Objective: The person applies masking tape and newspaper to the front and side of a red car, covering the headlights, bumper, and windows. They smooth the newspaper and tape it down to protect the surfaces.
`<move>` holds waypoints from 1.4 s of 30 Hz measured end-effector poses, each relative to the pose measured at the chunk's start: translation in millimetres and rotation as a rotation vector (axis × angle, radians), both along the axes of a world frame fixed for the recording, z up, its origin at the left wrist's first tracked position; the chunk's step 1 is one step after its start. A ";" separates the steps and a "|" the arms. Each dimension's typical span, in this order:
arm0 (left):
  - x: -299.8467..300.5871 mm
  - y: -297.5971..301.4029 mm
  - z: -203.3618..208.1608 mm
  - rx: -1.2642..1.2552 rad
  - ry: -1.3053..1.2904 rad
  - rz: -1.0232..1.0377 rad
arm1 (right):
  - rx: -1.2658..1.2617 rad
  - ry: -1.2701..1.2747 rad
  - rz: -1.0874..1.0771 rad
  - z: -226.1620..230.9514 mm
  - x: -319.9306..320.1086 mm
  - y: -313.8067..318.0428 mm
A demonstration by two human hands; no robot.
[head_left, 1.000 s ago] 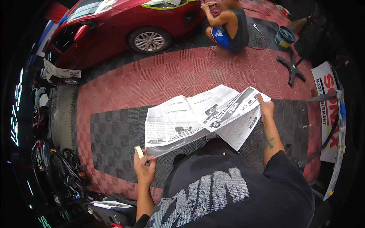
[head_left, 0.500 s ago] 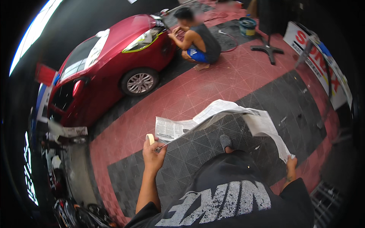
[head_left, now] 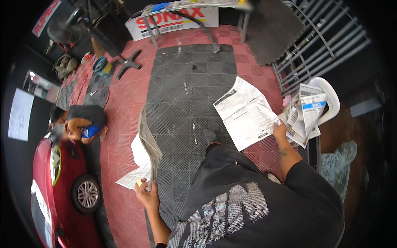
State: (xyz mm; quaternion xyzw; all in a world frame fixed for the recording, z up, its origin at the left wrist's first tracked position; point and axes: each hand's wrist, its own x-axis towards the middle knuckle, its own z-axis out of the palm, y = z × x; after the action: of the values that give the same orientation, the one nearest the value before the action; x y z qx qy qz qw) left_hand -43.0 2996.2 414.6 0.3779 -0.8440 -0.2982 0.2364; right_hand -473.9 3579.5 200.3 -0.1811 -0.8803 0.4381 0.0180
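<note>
My left hand (head_left: 148,199) is closed on a newspaper sheet (head_left: 149,149), which hangs creased and partly edge-on above the floor. A small piece of the pale tape roll (head_left: 139,182) shows at the same hand's fingers. Out to the right, my right hand (head_left: 279,130) pinches the edge of another newspaper sheet (head_left: 245,118), spread fairly flat with its print showing. A wide gap lies between the two sheets. Just beyond my right hand, a loose pile of newspapers (head_left: 294,124) rests on a white plastic chair (head_left: 333,99).
At the left stands a red car (head_left: 62,182), with a person (head_left: 84,120) crouching at its front. Beyond them are a bucket (head_left: 101,67) and a black stand base (head_left: 129,65). A table (head_left: 186,5) stands far ahead, and metal bars (head_left: 326,37) line the far right.
My view has swung right, away from the car toward the chair. The newspaper that stretched between my hands now shows as two separate sheets, one in each hand.
</note>
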 end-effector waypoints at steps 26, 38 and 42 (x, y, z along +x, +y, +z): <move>-376.8 318.8 108.3 -0.098 -0.092 -0.180 | 1.133 0.124 -0.208 172.9 -233.9 599.4; -401.5 358.4 166.4 0.086 -0.094 0.118 | 0.652 -0.301 0.303 -168.3 -279.7 427.3; -392.2 376.3 171.2 0.398 0.090 0.249 | 0.464 -0.465 0.405 -166.0 -284.7 401.4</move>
State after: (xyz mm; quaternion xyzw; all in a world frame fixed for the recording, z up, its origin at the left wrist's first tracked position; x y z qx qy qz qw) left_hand -435.3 3372.5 585.8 0.5045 -0.7042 -0.4438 0.2295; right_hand -758.6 3981.0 34.3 -0.0892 -0.9545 0.1693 -0.2286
